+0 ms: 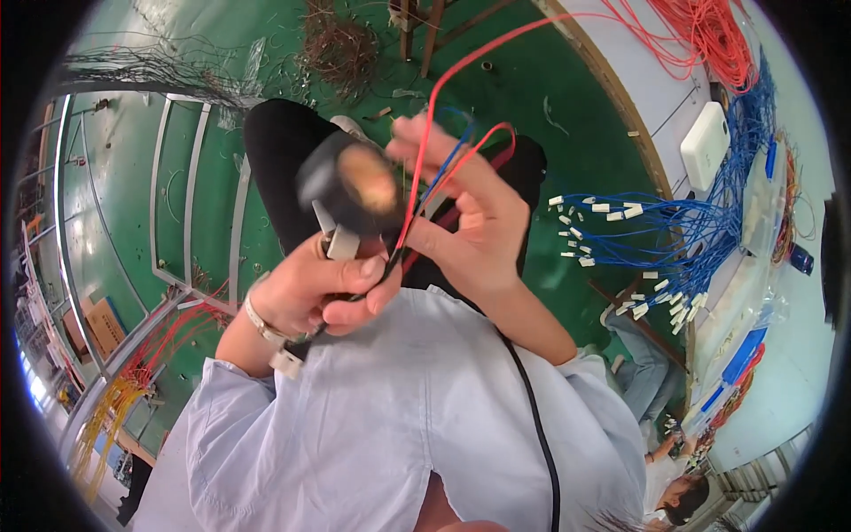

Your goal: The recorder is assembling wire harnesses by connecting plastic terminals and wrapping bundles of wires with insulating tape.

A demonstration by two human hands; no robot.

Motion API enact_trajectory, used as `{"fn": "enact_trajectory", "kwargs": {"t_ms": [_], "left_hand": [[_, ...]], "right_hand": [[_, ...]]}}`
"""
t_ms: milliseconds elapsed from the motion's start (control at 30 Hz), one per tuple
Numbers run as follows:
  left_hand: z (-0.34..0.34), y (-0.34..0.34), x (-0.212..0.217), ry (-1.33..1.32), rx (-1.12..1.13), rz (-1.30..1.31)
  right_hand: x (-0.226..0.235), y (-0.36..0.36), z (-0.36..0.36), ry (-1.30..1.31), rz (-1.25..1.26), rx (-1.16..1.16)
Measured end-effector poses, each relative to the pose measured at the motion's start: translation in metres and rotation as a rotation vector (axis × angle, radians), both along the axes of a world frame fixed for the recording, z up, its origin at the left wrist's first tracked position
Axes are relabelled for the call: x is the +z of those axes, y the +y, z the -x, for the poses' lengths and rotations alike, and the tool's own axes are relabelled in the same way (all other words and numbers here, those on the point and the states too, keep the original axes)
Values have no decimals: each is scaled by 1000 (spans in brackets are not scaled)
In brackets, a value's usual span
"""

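My left hand [341,288] is closed around a wire bundle [396,257], part of it dark like tape. A white connector [342,244] stands up by its thumb. Another white connector [286,363] hangs below the wrist. Red wires [432,106] and a blue wire [449,164] rise from the bundle. Just above is a roll of black tape [324,182] with a brown core, smeared by motion. My right hand [474,217] is beside the wires, thumb close to the bundle, upper fingers stretched out and blurred, lower fingers bent; nothing clearly shows in its grip.
At right, blue wires [683,235] with white connectors overhang the curved table [660,124]. Red wire coils [709,35] and a white box [706,146] lie on it. Metal frames [191,195] stand left. A co-worker [669,483] sits at lower right. Wire scraps [339,49] litter the green floor.
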State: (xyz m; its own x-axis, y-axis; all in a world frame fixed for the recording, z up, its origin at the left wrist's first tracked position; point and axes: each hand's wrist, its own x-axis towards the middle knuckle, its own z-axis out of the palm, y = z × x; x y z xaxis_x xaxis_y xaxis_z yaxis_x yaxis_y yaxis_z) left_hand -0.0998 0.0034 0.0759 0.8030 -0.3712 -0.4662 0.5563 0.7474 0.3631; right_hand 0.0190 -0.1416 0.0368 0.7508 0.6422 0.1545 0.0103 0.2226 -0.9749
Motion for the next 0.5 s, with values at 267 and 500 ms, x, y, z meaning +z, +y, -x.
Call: {"fn": "enact_trajectory", "kwargs": {"t_ms": [267,500], "left_hand": [[16,-1,3,82,90,-144],[9,2,9,140,57,-196]], "right_hand": [[-6,-6,-22,384,-436,730],[15,-25,-38,105,75,573]]}}
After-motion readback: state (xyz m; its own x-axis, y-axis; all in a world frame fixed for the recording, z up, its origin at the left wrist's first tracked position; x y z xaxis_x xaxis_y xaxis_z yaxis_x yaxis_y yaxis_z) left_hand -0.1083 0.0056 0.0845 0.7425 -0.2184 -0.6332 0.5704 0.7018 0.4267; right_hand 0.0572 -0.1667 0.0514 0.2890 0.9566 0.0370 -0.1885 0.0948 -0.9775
